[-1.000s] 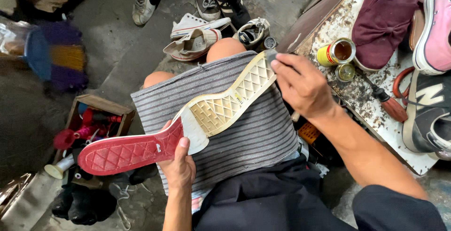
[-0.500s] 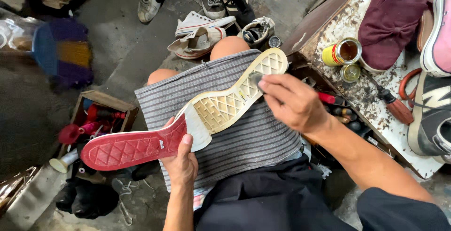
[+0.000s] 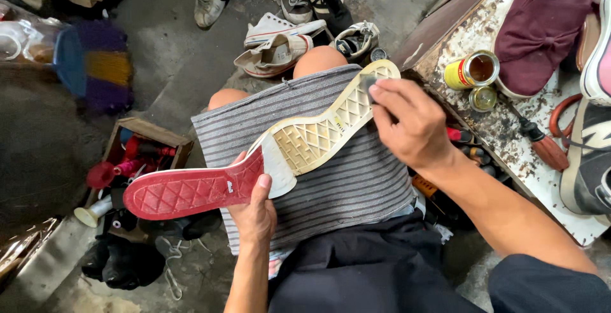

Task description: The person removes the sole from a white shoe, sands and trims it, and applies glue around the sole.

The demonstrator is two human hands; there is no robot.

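A long rubber shoe sole lies across a striped grey cloth (image 3: 356,186) on my lap, tread side up. Its near half is red (image 3: 184,192) and its far half is cream (image 3: 318,138). My left hand (image 3: 254,214) grips the sole at its middle, thumb on top where red meets cream. My right hand (image 3: 410,122) presses a small grey pad (image 3: 368,84) with its fingertips onto the cream end near the tip. Most of the pad is hidden under the fingers.
To the right is a stained workbench (image 3: 509,135) with an open yellow tin (image 3: 471,70), its lid (image 3: 482,98), a red-handled brush (image 3: 538,141), a maroon shoe (image 3: 541,27) and sneakers. Several shoes (image 3: 280,46) lie on the floor ahead. A wooden box of tools (image 3: 137,154) sits at left.
My right hand slid from the cream tip toward the sole's middle and has come back up near the tip. My left hand kept its hold; the sole shifted only slightly.
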